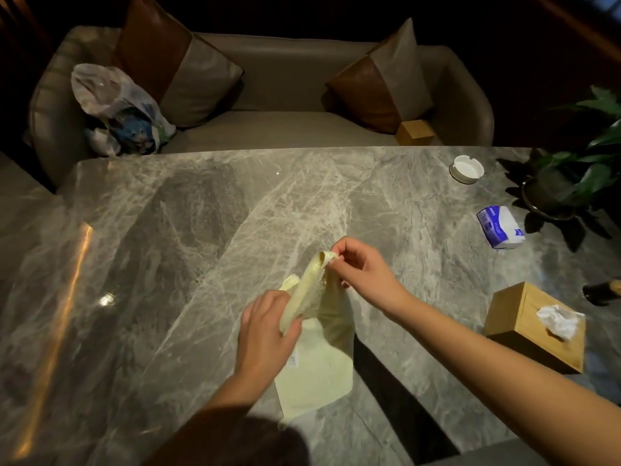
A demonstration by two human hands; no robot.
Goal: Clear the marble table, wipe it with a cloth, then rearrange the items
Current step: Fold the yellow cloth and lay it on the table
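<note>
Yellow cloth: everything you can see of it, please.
The cloth is pale yellow, soft and thin, with a small white label at its left edge. Both hands hold it above the marble table: the right hand pinches the top corner, the left hand grips a bunched fold lower down. The rest hangs loosely, partly folded, toward the near edge.

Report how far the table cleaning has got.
Done, by the look of it: most of the marble table lies bare, with the ashtray, tissue pack and wooden tissue box on its right side. In hand: left hand and right hand hold the yellow cloth. Left: any remaining wiping, then rearranging.
</note>
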